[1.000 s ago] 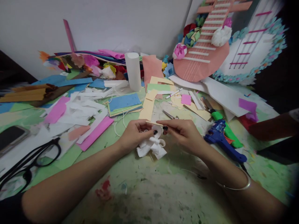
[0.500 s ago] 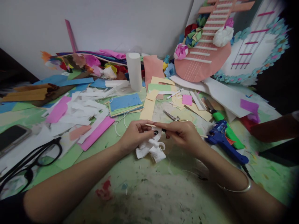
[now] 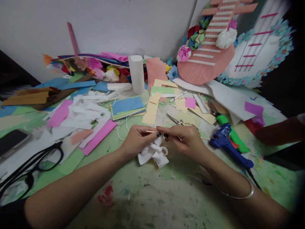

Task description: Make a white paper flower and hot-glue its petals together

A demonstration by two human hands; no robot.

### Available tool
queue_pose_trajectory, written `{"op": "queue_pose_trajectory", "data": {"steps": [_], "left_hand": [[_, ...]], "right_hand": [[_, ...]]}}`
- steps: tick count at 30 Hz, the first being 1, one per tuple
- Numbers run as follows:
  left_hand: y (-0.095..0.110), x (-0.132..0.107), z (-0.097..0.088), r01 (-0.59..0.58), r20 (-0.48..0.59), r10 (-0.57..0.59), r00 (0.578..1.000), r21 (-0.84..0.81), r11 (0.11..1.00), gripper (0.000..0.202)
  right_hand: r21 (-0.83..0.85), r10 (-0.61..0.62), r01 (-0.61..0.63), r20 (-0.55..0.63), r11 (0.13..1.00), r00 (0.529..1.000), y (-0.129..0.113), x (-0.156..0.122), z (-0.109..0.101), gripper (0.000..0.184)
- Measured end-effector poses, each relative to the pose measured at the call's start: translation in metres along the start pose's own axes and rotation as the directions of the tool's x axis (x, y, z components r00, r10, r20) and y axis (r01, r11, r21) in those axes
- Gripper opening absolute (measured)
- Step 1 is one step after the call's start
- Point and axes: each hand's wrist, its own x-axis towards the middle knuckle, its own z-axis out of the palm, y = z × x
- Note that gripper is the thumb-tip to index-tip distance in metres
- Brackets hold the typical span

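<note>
Both my hands meet over the middle of the table around a thin pale stick [image 3: 151,131] and a crumpled, curled strip of white crepe paper [image 3: 153,155]. My left hand [image 3: 135,141] is closed, its thumb pressing the top of the paper, which hangs in loose folds below. At the stick, my right hand [image 3: 188,140] has its index fingertip and thumb closed together. Fingers partly cover where stick and paper meet. Just behind the right hand lie scissors [image 3: 177,120] with gold handles. A blue glue gun [image 3: 228,146] rests to the right.
White paper strips [image 3: 83,109], a pink strip [image 3: 98,138], black glasses [image 3: 45,159] and a phone [image 3: 14,140] lie left. Behind stand a white roll [image 3: 137,74] and a pink paper guitar [image 3: 206,65]. Blue and green sheets [image 3: 128,106] are stacked midway. Another person's arm [image 3: 281,128] shows right.
My right hand's fingers have shifted slightly, with the thumb drawn in under the index finger. Both hands and the stick sit a little lower in view; the paper hangs much as before.
</note>
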Motion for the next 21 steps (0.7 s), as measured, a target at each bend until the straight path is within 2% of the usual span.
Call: {"op": "queue_pose_trajectory", "data": {"steps": [7, 12, 21], "left_hand": [[0.0057, -0.0033, 0.0027, -0.043, 0.003, 0.043, 0.999, 0.144, 0.989, 0.015], [0.0073, -0.0047, 0.0037, -0.090, 0.034, 0.085, 0.996, 0.175, 0.980, 0.015], [0.0090, -0.0051, 0.0043, -0.139, 0.043, 0.133, 0.990, 0.220, 0.965, 0.016]], "right_hand": [[-0.018, 0.073, -0.074, -0.036, 0.997, 0.997, -0.0059, 0.0025, -0.0010, 0.024], [-0.104, 0.121, -0.120, 0.008, 0.987, 0.993, -0.0080, 0.0038, -0.0029, 0.030], [-0.043, 0.184, -0.182, 0.034, 0.982, 0.982, -0.0104, 0.0037, -0.0027, 0.029]]}}
